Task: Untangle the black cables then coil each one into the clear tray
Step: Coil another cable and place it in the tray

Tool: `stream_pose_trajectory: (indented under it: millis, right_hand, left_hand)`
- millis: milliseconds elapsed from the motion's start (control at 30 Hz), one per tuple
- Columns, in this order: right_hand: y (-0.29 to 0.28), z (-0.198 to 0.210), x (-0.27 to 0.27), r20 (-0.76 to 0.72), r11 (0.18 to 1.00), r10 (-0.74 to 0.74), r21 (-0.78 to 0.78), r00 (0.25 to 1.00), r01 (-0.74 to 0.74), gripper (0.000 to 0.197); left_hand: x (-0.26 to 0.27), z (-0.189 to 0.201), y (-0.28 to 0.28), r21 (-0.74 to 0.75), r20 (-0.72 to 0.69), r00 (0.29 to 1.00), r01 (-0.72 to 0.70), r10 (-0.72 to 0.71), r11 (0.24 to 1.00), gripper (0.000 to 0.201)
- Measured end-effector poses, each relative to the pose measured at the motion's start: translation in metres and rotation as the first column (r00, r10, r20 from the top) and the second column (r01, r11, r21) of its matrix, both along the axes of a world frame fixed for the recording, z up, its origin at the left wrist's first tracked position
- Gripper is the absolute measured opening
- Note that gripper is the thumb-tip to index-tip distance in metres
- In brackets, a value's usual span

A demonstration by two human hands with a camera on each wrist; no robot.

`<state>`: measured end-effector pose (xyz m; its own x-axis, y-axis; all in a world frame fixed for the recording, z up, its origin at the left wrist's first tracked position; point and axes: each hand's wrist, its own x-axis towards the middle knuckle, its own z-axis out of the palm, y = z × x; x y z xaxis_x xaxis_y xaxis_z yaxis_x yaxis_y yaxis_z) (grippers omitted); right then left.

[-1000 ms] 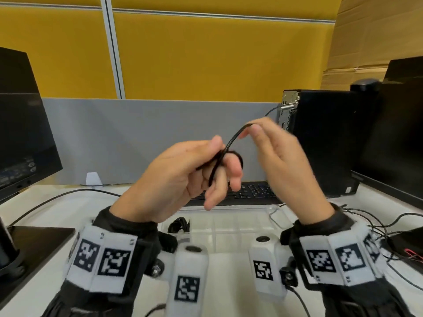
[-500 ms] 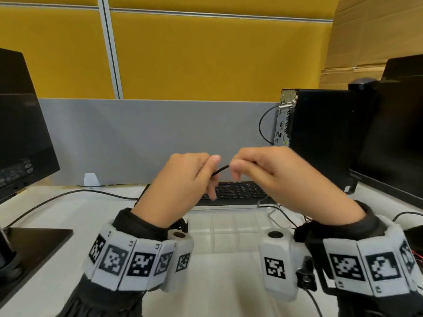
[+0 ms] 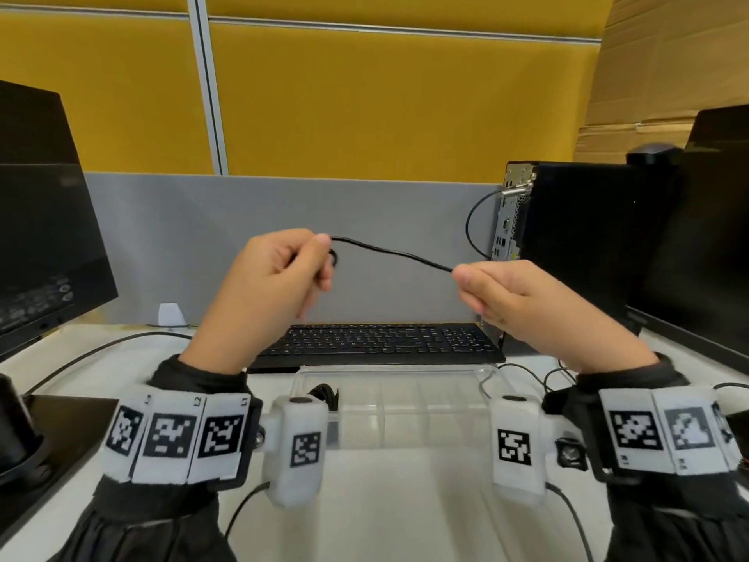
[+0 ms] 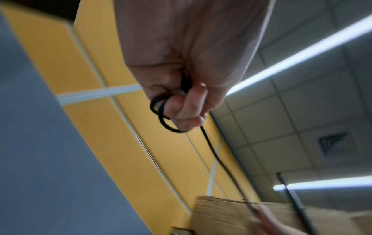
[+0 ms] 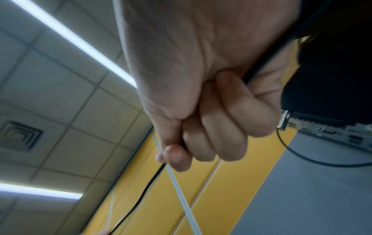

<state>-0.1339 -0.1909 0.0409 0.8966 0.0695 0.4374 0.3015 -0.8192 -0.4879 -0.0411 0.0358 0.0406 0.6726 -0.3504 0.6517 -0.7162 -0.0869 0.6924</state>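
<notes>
A thin black cable (image 3: 391, 252) stretches in the air between both hands, above the keyboard. My left hand (image 3: 279, 277) grips small loops of that cable; the left wrist view shows the coiled cable (image 4: 161, 114) wound round the fingers (image 4: 185, 108). My right hand (image 3: 498, 290) pinches the cable's other stretch between thumb and forefinger, and the black cable (image 5: 147, 186) runs out from its fingertips (image 5: 177, 159). The clear tray (image 3: 405, 403) lies on the desk below the hands. Another coiled black cable (image 3: 324, 395) lies in the tray's left end.
A black keyboard (image 3: 381, 342) sits behind the tray. A monitor (image 3: 36, 245) stands at the left, a black computer tower (image 3: 575, 245) and another monitor (image 3: 713, 245) at the right. Loose cables (image 3: 539, 375) trail over the white desk on the right.
The hands came close together half a second ago and have now moved apart, drawing a length of black cable straight between them. The right hand has slid to the right along it.
</notes>
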Motion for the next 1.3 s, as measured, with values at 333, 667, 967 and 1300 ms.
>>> stream_pose_trajectory:
  millis: [333,667,967,1300]
  right_hand:
    - [-0.069,-0.011,-0.013,0.177,0.816,-0.556,-0.073,0.812,0.574,0.041]
    - [0.036,0.005,-0.008,0.228,0.977,-0.173,-0.086,0.958,0.197,0.052]
    - [0.042,-0.012,0.016,0.508,0.991,-0.123,0.111,0.852,0.077,0.019]
    - [0.061,-0.002,-0.007,-0.147,0.976,0.102,-0.176,0.984,-0.127,0.024]
  left_hand:
    - [0.000,0.014,0.048,0.005,0.263,0.816,-0.534,0.514,0.845,0.041]
    - [-0.022,-0.004,-0.017,-0.012,0.149,0.981,-0.125,0.125,0.992,0.040]
    - [-0.057,0.003,-0.039,-0.419,-0.266,0.709,0.525,-0.653,0.741,0.031]
    - [-0.013,-0.013,-0.032,-0.337,0.053,0.999,0.025,-0.008,0.941,0.024]
